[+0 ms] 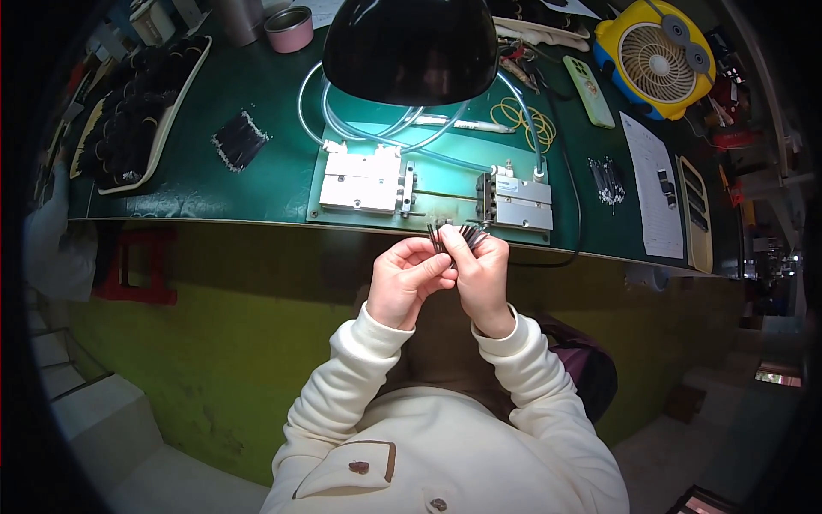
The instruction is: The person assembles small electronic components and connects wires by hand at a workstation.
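Observation:
Just in front of the table's near edge, my two hands meet over a fanned bunch of short black wires (468,234). My right hand (486,278) is closed round the bunch, thumb on top. Pinched from the other side, my left hand (401,281) has its thumb and fingers closed at the bunch's left end, on one or more wires. Right beyond the hands stands a fixture plate (445,184) carrying two silvery pneumatic blocks, a left block (360,182) and a right block (524,203), with a gap between them. Fingers cover the wires' lower ends.
A black lamp shade (411,51) hangs over the fixture, with clear air hoses (312,107) behind. Wire piles lie left (240,141) and right (608,182). Around them are a tray of black bundles (163,128), a phone (588,92), paper (655,193) and a yellow fan (655,60).

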`<state>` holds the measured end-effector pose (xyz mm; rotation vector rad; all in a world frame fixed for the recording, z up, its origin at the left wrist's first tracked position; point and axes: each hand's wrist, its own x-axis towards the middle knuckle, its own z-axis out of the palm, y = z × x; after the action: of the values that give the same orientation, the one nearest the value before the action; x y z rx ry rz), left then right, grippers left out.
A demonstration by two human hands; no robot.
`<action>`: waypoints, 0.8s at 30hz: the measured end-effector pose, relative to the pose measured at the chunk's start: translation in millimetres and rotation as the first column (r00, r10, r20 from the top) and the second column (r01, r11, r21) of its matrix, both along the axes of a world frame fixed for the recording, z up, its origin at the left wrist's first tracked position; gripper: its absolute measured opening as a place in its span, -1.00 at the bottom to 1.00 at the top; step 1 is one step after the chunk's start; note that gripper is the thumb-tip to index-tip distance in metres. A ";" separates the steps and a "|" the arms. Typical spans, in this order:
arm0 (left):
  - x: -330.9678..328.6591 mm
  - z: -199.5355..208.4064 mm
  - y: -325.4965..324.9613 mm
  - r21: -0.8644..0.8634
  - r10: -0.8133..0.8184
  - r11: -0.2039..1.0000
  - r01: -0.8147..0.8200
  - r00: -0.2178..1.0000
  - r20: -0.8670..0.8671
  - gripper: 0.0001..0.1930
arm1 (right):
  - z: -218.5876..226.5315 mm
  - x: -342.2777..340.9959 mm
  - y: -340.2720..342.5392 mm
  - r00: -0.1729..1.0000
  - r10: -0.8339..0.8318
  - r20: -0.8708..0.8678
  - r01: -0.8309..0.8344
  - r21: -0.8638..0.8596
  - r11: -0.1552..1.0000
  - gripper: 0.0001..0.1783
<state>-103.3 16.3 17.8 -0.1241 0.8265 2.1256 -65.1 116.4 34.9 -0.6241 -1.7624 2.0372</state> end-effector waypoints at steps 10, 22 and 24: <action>-1.6 -3.5 -1.4 0.053 -0.027 0.998 0.022 0.997 0.079 -0.90 | -2.9 2.1 1.5 1.000 0.012 -0.027 -0.012 0.004 1.000 -0.81; -1.7 -5.8 -1.4 0.033 -0.026 0.999 0.024 0.998 0.053 -0.90 | 0.1 -0.2 -3.3 0.999 -0.045 -0.029 0.048 0.130 0.990 -0.82; -1.7 -3.6 -0.5 0.021 -0.026 0.999 0.025 0.999 0.046 -0.90 | -0.4 -1.1 -3.0 0.998 -0.052 -0.039 0.056 0.120 0.991 -0.81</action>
<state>-105.1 15.9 14.3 -0.1510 0.7750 2.0992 -66.2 113.5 34.5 -0.5880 -1.8132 1.8777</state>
